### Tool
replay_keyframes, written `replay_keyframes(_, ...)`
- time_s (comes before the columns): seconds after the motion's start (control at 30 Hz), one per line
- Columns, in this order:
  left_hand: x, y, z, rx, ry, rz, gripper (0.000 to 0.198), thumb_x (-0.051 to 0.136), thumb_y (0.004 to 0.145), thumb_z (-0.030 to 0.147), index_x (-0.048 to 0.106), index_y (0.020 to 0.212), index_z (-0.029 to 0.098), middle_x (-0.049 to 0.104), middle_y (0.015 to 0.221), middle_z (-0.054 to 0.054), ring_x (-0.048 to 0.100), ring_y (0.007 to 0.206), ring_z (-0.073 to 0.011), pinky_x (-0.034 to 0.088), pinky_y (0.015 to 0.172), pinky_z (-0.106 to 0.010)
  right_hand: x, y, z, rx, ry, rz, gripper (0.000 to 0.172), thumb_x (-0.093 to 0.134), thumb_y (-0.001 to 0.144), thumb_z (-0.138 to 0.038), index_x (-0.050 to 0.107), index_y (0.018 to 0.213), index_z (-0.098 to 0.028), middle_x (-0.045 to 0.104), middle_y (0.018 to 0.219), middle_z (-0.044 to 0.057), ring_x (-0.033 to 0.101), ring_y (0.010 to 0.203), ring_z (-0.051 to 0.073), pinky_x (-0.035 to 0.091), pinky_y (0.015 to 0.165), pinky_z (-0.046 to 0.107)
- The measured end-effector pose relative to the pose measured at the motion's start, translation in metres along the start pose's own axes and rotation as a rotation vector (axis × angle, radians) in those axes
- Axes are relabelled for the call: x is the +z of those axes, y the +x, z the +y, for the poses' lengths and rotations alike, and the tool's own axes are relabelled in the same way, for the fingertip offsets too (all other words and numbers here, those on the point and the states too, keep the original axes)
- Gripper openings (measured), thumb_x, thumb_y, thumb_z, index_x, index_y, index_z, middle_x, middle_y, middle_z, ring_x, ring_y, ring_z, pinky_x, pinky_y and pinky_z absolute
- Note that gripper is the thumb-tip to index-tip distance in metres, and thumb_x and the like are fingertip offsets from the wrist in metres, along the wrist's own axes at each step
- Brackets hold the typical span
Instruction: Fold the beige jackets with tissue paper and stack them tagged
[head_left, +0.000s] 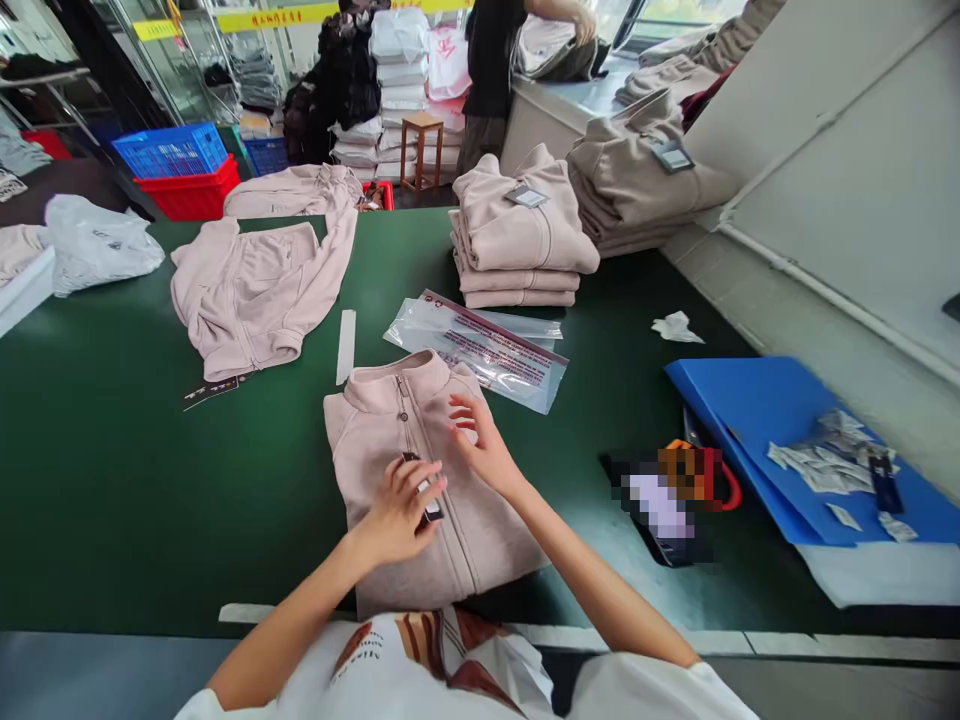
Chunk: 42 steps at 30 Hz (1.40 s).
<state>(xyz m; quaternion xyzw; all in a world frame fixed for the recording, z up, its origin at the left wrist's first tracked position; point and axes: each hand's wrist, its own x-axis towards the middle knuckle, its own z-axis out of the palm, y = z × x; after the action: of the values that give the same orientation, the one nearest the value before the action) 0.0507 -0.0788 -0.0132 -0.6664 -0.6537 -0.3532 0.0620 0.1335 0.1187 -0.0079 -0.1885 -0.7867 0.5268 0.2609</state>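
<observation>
Item: folded pink zip jacket (367, 450), centre of the near edge of the green bench (112, 480), hem at the edge. Left hand (394, 520): thumb and fingers pinching a dark hang tag (433, 512) beside the zip. Right hand (486, 448): fingers spread, resting lightly on the chest panel. Risk, as judged: a tug on the tag could rumple the fold or drag the jacket off the near edge. The clear bag (480, 350) just beyond the collar looks liable to slide. Obscured: tag print and attachment, partly under the fingers. The object (667, 500) right of the jacket is blurred out.
</observation>
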Motion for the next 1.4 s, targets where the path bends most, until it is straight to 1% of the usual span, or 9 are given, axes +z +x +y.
replay_keyframes(0.13, 0.005, -0.039, 0.024, -0.238, 0.022, -0.001, 0.051, 0.056, 0.090, 0.017, 0.040, 0.139, 0.019, 0.056, 0.129, -0.015, 0.051, 0.124, -0.0272, 0.045, 0.105, -0.048, -0.009, -0.031, 0.004, 0.151, -0.099, -0.136, 0.031, 0.048, 0.095, -0.038, 0.056, 0.120, -0.021, 0.065, 0.108, 0.009, 0.064, 0.091, 0.019, 0.056, 0.082, 0.038)
replay_keyframes(0.27, -0.002, -0.037, 0.018, -0.609, 0.029, 0.082, 0.042, 0.048, 0.096, 0.022, 0.041, 0.137, 0.021, 0.054, 0.133, -0.016, 0.057, 0.119, -0.0260, 0.049, 0.102, -0.046, 0.006, -0.058, -0.004, 0.069, -0.311, -0.188, 0.029, 0.050, 0.096, -0.038, 0.061, 0.114, -0.019, 0.063, 0.115, 0.011, 0.060, 0.102, 0.025, 0.050, 0.094, 0.044)
replay_keyframes(0.37, 0.005, -0.029, 0.014, -0.763, -0.051, 0.011, 0.033, 0.044, 0.098, 0.026, 0.047, 0.131, 0.021, 0.058, 0.124, -0.013, 0.064, 0.105, -0.0233, 0.055, 0.093, -0.042, 0.023, -0.065, -0.008, 0.060, -0.422, -0.134, 0.036, 0.052, 0.095, -0.038, 0.058, 0.124, -0.018, 0.060, 0.118, 0.014, 0.058, 0.104, 0.028, 0.049, 0.093, 0.048)
replay_keyframes(0.6, 0.003, 0.004, 0.009, -0.670, 0.048, -0.099, 0.030, 0.047, 0.096, 0.027, 0.053, 0.125, 0.021, 0.064, 0.106, -0.011, 0.062, 0.103, -0.0276, 0.052, 0.092, -0.045, 0.006, -0.066, -0.004, 0.053, -0.476, -0.092, 0.035, 0.049, 0.096, -0.038, 0.058, 0.125, -0.019, 0.061, 0.120, 0.012, 0.058, 0.109, 0.027, 0.048, 0.095, 0.044)
replay_keyframes(0.77, 0.000, 0.106, -0.040, -0.376, 0.151, -0.202, 0.034, 0.046, 0.097, 0.032, 0.056, 0.126, 0.015, 0.062, 0.124, -0.015, 0.052, 0.120, -0.0307, 0.040, 0.103, -0.046, -0.031, -0.099, 0.017, 0.287, -0.634, 0.209, 0.054, 0.044, 0.092, -0.053, 0.055, 0.130, -0.015, 0.059, 0.129, 0.017, 0.054, 0.119, 0.034, 0.044, 0.097, 0.054)
replay_keyframes(0.87, 0.023, 0.172, -0.070, -0.204, 0.218, -0.425, 0.037, 0.049, 0.096, 0.035, 0.060, 0.122, 0.011, 0.062, 0.126, -0.018, 0.049, 0.126, -0.0321, 0.030, 0.110, -0.047, -0.036, -0.130, 0.031, 0.491, -0.596, 0.271, 0.060, 0.040, 0.089, -0.061, 0.059, 0.122, -0.014, 0.067, 0.114, 0.016, 0.062, 0.106, 0.033, 0.047, 0.090, 0.051)
replay_keyframes(0.97, 0.049, 0.212, -0.094, -0.207, 0.235, -0.765, 0.039, 0.056, 0.092, 0.042, 0.067, 0.111, 0.010, 0.068, 0.114, -0.020, 0.057, 0.115, -0.0331, 0.029, 0.108, -0.046, -0.030, -0.157, 0.040, 0.611, -0.525, 0.315, 0.062, 0.039, 0.087, -0.070, 0.064, 0.106, -0.016, 0.070, 0.102, 0.015, 0.065, 0.094, 0.031, 0.048, 0.083, 0.045)
replay_keyframes(1.13, 0.068, 0.226, -0.125, -0.273, 0.082, -0.941, 0.045, 0.059, 0.083, 0.058, 0.071, 0.094, 0.016, 0.071, 0.106, -0.014, 0.061, 0.104, -0.0299, 0.033, 0.104, -0.041, -0.015, -0.174, 0.043, 0.606, -0.461, 0.447, 0.066, 0.039, 0.085, -0.079, 0.064, 0.095, -0.019, 0.069, 0.089, 0.012, 0.064, 0.084, 0.030, 0.046, 0.083, 0.045)
replay_keyframes(1.4, 0.057, 0.245, -0.141, -0.330, -0.034, -1.024, 0.041, 0.061, 0.077, 0.055, 0.065, 0.087, 0.015, 0.068, 0.091, -0.006, 0.058, 0.077, -0.0202, 0.041, 0.070, -0.027, -0.001, -0.181, 0.047, 0.390, -0.606, 0.697, 0.053, 0.043, 0.093, -0.067, 0.065, 0.095, -0.018, 0.063, 0.099, 0.015, 0.058, 0.092, 0.028, 0.039, 0.090, 0.048)
